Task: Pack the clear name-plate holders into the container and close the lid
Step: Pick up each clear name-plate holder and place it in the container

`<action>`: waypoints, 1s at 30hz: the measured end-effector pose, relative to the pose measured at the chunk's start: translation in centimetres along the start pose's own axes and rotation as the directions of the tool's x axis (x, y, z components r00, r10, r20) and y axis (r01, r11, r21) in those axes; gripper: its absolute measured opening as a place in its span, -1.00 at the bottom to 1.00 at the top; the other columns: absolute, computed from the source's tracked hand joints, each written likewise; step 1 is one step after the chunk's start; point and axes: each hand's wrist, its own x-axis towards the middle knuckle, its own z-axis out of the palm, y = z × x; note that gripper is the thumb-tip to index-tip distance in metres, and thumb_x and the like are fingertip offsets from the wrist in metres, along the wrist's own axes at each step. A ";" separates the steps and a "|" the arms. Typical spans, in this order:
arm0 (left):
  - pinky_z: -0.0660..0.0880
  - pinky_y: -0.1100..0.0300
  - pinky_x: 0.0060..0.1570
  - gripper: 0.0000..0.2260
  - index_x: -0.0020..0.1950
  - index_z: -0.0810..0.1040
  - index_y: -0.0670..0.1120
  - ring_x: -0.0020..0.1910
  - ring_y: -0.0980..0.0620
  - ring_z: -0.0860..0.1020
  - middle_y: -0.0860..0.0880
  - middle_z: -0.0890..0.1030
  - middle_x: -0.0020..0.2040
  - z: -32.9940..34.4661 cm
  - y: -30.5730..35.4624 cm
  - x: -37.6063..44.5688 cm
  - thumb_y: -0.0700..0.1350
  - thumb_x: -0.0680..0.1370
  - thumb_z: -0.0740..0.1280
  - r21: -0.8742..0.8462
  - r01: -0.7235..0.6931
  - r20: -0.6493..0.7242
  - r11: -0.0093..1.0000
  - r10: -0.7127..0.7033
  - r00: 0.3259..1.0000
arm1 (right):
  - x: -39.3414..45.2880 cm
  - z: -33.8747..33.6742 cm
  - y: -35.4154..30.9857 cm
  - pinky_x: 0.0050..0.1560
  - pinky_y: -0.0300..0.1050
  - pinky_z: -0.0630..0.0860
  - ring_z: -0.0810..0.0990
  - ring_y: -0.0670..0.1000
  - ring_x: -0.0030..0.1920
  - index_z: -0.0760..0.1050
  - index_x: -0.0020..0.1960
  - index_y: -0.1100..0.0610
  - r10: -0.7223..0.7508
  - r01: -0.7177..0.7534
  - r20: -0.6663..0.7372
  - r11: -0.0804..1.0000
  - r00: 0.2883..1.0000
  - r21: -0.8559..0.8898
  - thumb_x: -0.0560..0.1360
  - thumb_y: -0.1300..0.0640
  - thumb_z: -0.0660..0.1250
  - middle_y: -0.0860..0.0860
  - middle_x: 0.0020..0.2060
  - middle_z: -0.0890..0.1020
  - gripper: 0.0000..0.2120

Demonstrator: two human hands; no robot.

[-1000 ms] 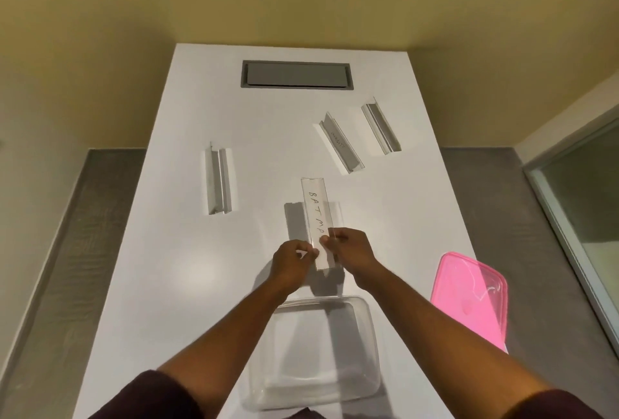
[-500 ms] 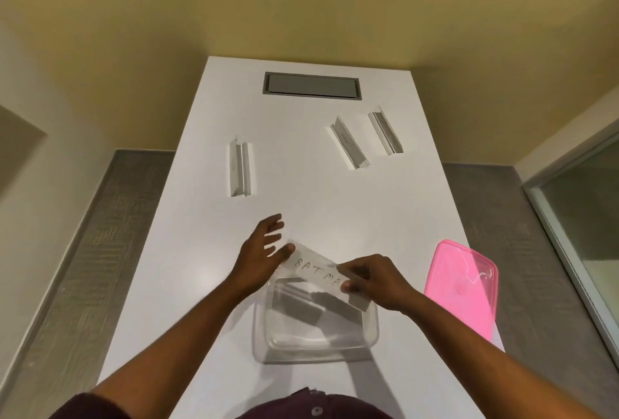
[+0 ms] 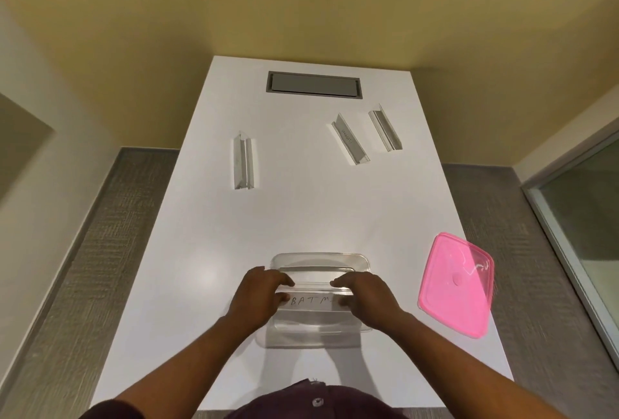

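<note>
Head view: holder (image 3: 310, 302), earlier tilted, now level inside container (image 3: 320, 259), both hands gripping.

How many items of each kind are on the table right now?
Clear name-plate holders: 4: one held over the container, three loose
Clear container: 1
Pink lid: 1
Total: 6
</note>
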 end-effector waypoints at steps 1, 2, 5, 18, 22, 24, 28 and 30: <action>0.16 0.14 0.48 -0.75 0.18 0.62 0.10 0.20 0.09 0.56 0.14 0.68 0.13 0.3 0.1 0.0 -0.02 0.51 0.42 0.084 -0.030 0.034 0.996 0.027 0.999 | -0.1 0.5 0.1 0.30 -0.17 0.44 0.54 -0.03 0.35 0.56 0.35 -0.09 -0.002 0.002 0.019 1.000 1.000 -0.024 0.51 0.04 0.46 -0.14 0.32 0.61 -0.59; 0.00 0.11 0.55 -0.75 0.21 0.60 0.09 0.20 0.11 0.57 0.13 0.68 0.13 0.7 0.3 -0.1 -0.03 0.53 0.39 0.157 -0.057 0.072 0.986 0.046 0.996 | -0.1 1.0 0.2 0.32 -0.15 0.43 0.52 -0.02 0.37 0.54 0.38 -0.08 0.000 0.002 0.047 0.999 0.999 -0.050 0.53 0.05 0.44 -0.12 0.34 0.60 -0.58; -0.26 0.06 0.57 -0.74 0.24 0.55 0.07 0.16 0.12 0.60 0.09 0.70 0.08 1.7 0.9 -0.1 -0.10 0.56 0.32 0.300 -0.084 0.141 0.950 0.043 0.989 | 0.1 2.0 0.2 0.35 -0.12 0.41 0.50 0.05 0.40 0.49 0.44 -0.05 0.001 0.014 0.124 0.993 0.992 -0.118 0.58 0.08 0.35 -0.06 0.38 0.57 -0.57; -0.48 -0.24 0.39 -0.72 0.10 0.57 0.06 -0.02 0.00 0.64 0.04 0.67 -0.10 4.7 1.4 -0.2 -0.27 0.52 0.26 0.441 0.101 0.141 0.892 -0.180 0.973 | 0.7 4.5 0.8 0.34 -0.07 0.45 0.56 0.10 0.33 0.52 0.41 -0.02 0.030 -0.002 0.179 0.988 0.983 -0.156 0.57 0.14 0.32 0.04 0.33 0.60 -0.59; -0.43 -0.23 0.41 -0.75 0.09 0.57 0.06 -0.01 -0.01 0.64 0.03 0.67 -0.08 5.0 1.3 -0.2 -0.25 0.53 0.28 0.447 0.104 0.148 0.888 -0.188 0.971 | 0.8 4.7 0.9 0.31 -0.06 0.47 0.57 0.10 0.31 0.54 0.38 -0.03 0.044 -0.016 0.178 0.988 0.983 -0.155 0.56 0.14 0.35 0.03 0.30 0.62 -0.60; -0.42 -0.21 0.42 -0.75 0.08 0.58 0.06 -0.01 -0.01 0.64 0.03 0.67 -0.08 5.1 1.2 -0.2 -0.26 0.52 0.29 0.445 0.099 0.151 0.890 -0.183 0.971 | 0.8 4.8 0.8 0.29 -0.06 0.48 0.57 0.09 0.29 0.54 0.37 -0.03 0.047 -0.019 0.178 0.988 0.983 -0.155 0.55 0.15 0.36 0.02 0.28 0.63 -0.61; -0.36 -0.20 0.47 -0.75 0.09 0.58 0.06 0.01 -0.02 0.63 0.04 0.67 -0.07 5.2 1.0 -0.1 -0.25 0.51 0.30 0.449 0.087 0.163 0.889 -0.178 0.970 | 0.7 4.9 0.6 0.23 -0.04 0.51 0.58 0.09 0.27 0.54 0.34 -0.02 0.048 -0.020 0.171 0.986 0.984 -0.165 0.53 0.16 0.38 -0.01 0.25 0.64 -0.62; -0.32 -0.19 0.50 -0.75 0.09 0.58 0.06 0.02 -0.02 0.63 0.03 0.67 -0.06 5.2 1.0 0.0 -0.23 0.51 0.31 0.453 0.078 0.172 0.888 -0.173 0.970 | 0.7 5.0 0.5 0.22 -0.04 0.51 0.59 0.09 0.25 0.54 0.33 -0.02 0.048 -0.020 0.166 0.986 0.985 -0.167 0.53 0.16 0.39 -0.02 0.25 0.64 -0.62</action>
